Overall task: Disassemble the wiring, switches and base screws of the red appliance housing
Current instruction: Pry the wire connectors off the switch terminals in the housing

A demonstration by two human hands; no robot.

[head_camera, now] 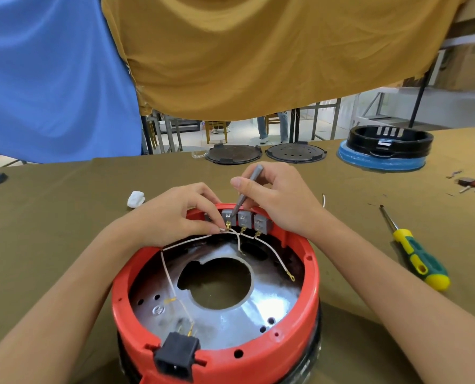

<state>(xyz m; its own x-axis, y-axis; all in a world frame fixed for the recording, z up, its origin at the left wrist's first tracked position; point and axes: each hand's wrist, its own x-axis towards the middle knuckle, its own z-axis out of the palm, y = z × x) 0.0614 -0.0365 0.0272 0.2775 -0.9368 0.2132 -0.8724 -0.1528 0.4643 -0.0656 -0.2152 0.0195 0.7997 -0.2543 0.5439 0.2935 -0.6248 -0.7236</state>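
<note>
While pinching a white wire (192,239) at its brass terminal (228,225), left hand (175,214) pressing thumb and forefinger together just under the leftmost of three grey switches (244,218). Right hand (280,198) curling round a slim grey tool (244,195), forefinger stretched along the top, tip of the tool digging in right beside the left fingertips (218,230), at the face of that same switch. Looking like a pry-and-pull on the first connector.

Sitting directly beneath both hands, red housing (312,275), open side up, switches lining the far wall just beyond the fingertips. Judging progress: base cover apparently already off, metal plate (258,309) inside showing. One wire dangling free with its ring lug (292,277) loose, well nearer than the right fingers. Others seemingly plugged into the switches, and a long strand running down to the black power socket (176,353) at the near rim, far from either hand. Switches themselves not yet out. So early-to-middle, by the look of it: most wiring, all three switches and any remaining screws left.

Lying out past the right wrist, untouched, yellow-green screwdriver (416,256). White wad (135,199) resting beyond the left knuckles.
</note>
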